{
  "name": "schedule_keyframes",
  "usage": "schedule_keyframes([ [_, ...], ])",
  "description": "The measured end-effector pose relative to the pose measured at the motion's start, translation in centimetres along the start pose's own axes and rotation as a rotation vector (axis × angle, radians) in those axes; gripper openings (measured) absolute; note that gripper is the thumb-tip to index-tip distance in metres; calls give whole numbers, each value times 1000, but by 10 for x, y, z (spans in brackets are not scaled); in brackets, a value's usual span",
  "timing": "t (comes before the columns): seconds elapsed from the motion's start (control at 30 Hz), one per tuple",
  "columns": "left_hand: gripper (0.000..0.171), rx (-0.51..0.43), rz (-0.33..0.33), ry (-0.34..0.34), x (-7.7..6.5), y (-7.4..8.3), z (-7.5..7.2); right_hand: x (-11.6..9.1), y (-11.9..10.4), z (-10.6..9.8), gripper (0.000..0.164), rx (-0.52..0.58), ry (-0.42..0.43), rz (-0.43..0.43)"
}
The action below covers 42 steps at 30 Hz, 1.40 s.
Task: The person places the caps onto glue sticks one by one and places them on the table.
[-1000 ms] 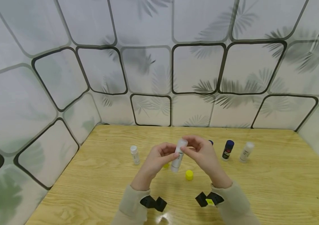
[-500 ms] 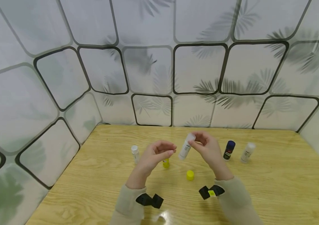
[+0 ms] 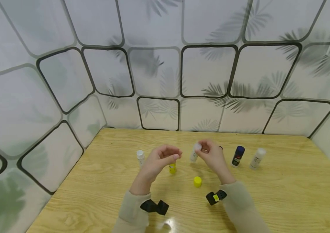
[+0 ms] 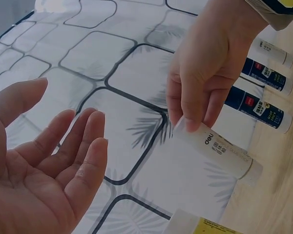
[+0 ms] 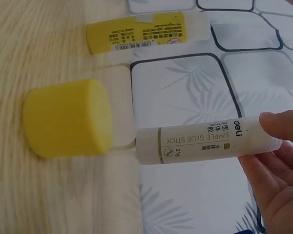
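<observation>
Between its thumb and fingers, my right hand (image 3: 213,157) pinches the top end of a white glue stick (image 5: 200,141). The stick stands nearly upright; I cannot tell whether its base touches the table. My left hand (image 3: 160,161) hovers to the left with relaxed, parted fingers and holds nothing, as the left wrist view confirms. Just beyond it is a yellow glue stick (image 3: 172,167), partly covered by that hand in the head view. A loose yellow cap (image 3: 197,181) sits on the table in front of the hands.
On the right stand a dark blue glue stick (image 3: 237,157) and another white glue stick (image 3: 257,158). A second blue one (image 4: 256,109) is mostly hidden behind my right hand in the head view. At left is a white-capped stick (image 3: 140,158). The wooden table (image 3: 95,194) meets a patterned backdrop.
My left hand has let go of the white glue stick. My right hand has carried it rightward, away from the left hand, then lowered it and turned it more upright.
</observation>
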<state>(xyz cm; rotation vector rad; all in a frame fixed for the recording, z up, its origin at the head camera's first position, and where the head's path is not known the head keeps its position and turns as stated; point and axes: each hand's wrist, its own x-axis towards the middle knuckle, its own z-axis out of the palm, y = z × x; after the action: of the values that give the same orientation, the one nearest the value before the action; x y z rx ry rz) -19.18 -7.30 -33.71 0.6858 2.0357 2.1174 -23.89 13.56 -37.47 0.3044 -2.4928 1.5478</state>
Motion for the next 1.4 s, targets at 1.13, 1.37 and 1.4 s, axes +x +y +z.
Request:
schedule_keyframes([
  [1.13,29,18,-61,2,0,-1,-1,4,21,11,32,-144,-68,-3],
  [1.37,28,53,-61,43,2,-5,-6,4,22,11,35,-138,-80,-3],
  [1.4,27,54,-67,54,2,-5,-7,4,22,11,35,-138,-83,-4],
])
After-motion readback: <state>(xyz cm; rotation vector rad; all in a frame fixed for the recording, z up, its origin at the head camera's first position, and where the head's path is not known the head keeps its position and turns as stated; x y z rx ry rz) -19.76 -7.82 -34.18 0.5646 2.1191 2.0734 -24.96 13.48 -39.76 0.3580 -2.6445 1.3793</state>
